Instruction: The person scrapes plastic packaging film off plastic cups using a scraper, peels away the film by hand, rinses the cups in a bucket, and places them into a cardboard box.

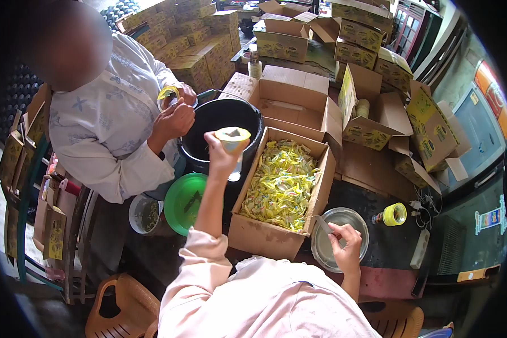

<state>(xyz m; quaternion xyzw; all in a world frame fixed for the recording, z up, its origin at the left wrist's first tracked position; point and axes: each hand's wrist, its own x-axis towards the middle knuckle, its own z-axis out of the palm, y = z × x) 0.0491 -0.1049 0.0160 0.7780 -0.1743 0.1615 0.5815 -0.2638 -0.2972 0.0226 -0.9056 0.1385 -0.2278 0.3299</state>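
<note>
My left hand (222, 159) is closed around a clear plastic cup (235, 149) with yellow film around its top, lifted near the black bucket (258, 125). In my right hand (348, 244) a small flat blade (323, 225) is pinched, its tip pointing up and left. Below that hand lies a round metal bowl (361, 224). Between my hands stands a cardboard box (265, 239) filled with yellow film scraps (280, 183).
Across the bucket, a co-worker's hands (173, 119) hold another yellow-topped cup. A green basin (176, 197) and a white pail (145, 215) stand at left. Open cartons (290, 93) stack behind. A yellow roll (395, 214) and cables (428, 204) lie at right.
</note>
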